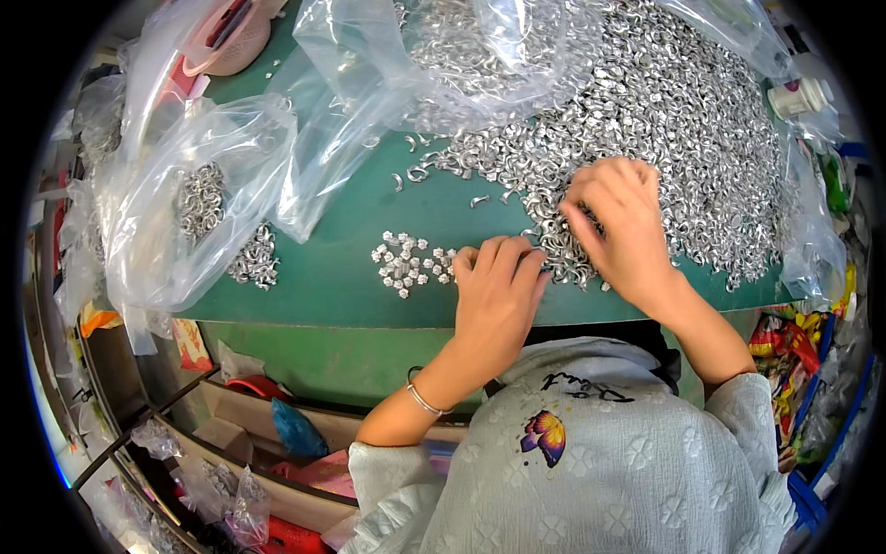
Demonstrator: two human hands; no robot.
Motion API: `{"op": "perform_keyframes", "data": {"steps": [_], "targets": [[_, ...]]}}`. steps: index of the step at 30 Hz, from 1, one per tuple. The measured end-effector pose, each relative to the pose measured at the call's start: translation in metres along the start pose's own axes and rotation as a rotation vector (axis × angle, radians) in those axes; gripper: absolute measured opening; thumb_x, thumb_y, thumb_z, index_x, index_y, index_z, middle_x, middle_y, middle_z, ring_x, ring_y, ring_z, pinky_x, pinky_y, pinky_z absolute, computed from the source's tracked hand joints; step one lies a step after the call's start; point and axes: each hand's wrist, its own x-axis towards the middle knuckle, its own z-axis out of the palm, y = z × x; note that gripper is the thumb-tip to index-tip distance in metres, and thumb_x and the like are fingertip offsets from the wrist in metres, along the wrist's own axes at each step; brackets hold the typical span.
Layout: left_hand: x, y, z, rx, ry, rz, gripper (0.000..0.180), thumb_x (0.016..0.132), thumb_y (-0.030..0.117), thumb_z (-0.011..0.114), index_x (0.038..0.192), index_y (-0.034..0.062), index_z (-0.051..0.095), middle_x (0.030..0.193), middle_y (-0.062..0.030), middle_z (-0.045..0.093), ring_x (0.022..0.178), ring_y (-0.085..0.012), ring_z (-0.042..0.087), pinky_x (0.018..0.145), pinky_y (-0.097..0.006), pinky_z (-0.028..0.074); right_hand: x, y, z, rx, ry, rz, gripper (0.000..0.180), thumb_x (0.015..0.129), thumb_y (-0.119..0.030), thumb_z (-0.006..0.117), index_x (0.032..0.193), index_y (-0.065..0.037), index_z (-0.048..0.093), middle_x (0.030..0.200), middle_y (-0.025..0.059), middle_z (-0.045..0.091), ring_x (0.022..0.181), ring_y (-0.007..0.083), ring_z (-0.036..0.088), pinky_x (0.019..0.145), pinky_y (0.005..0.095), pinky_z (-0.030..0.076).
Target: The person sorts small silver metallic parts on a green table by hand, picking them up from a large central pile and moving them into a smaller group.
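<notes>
Two bare hands work at the near side of a green counter [341,249], where a broad heap of small curved silver pieces [701,166] spreads away to the right. The right hand [620,217] is over the heap's left flank, its fingers bent downward and the thumb set a little apart from them, so its grip looks partly spread; whether a piece is caught between the tips cannot be told, because the hand hides them. The left hand [498,282] is lower, its fingers bent close together and pointing at the surface between the heap's near corner and a small cluster of knobbly silver bits [402,263]; its grip seems narrow, but what it has hold of, if anything, is likewise hidden. A few stray curved pieces [480,200] lie loose on the green beyond the left hand, apart from the cluster. Judging by the hands, the step under way looks like drawing or picking small pieces from the heap's edge, with the left hand tending the strip beside the cluster. The next move would seem to call for a light fingertip pinch on single pieces, since they lie tangled together, and for care not to sweep the cluster back among the curved ones.
</notes>
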Motion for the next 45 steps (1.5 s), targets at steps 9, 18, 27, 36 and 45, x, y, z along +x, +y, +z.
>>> {"op": "perform_keyframes", "data": {"steps": [9,18,27,36,45], "targets": [[-0.005,-0.008,-0.006,0.013,0.035,-0.023,0.025,0.075,0.003,0.074,0.097,0.005,0.063,0.098,-0.0072,0.058,0.09,-0.0249,0.055,0.08,-0.04,0.035,-0.033,-0.009,-0.018,0.136,-0.302,-0.101,0.041,0.075,-0.02,0.074,0.112,-0.008,0.062,0.121,0.0102,0.054,0.123,0.0299,0.046,0.097,0.0457,0.035],[-0.024,-0.018,-0.028,0.257,0.092,-0.189,0.025,0.076,-0.002,0.065,0.1,0.003,0.06,0.123,-0.0153,0.052,0.117,-0.0366,0.047,0.094,-0.05,0.031,-0.034,0.01,0.01,-0.092,-0.214,-0.15,0.035,0.079,-0.024,0.072,0.11,-0.014,0.061,0.127,0.0075,0.053,0.131,0.0287,0.042,0.104,0.0533,0.031],[-0.017,-0.021,-0.024,0.22,0.092,-0.186,0.024,0.082,0.004,0.065,0.105,0.0041,0.057,0.128,-0.015,0.048,0.127,-0.0387,0.04,0.106,-0.063,0.02,-0.002,0.027,0.016,-0.255,0.019,0.011,0.026,0.081,-0.008,0.064,0.106,-0.007,0.056,0.116,0.0077,0.055,0.111,0.0273,0.051,0.098,0.0483,0.033],[-0.012,-0.041,-0.023,0.267,0.116,-0.187,0.027,0.085,0.006,0.065,0.11,0.0025,0.055,0.126,-0.015,0.049,0.125,-0.0382,0.044,0.104,-0.069,0.02,0.024,-0.014,0.034,0.012,-0.124,-0.287,0.037,0.078,-0.006,0.062,0.114,-0.004,0.058,0.123,0.0101,0.054,0.124,0.0277,0.047,0.1,0.0464,0.037],[0.039,-0.072,-0.033,0.323,0.099,-0.098,0.048,0.084,0.0,0.063,0.129,-0.0038,0.047,0.131,-0.0205,0.049,0.116,-0.0411,0.048,0.097,-0.046,0.042,0.026,0.011,0.031,-0.314,-0.181,-0.314,0.03,0.078,-0.011,0.06,0.108,-0.006,0.059,0.117,0.0103,0.057,0.118,0.026,0.05,0.096,0.0427,0.04]]}}
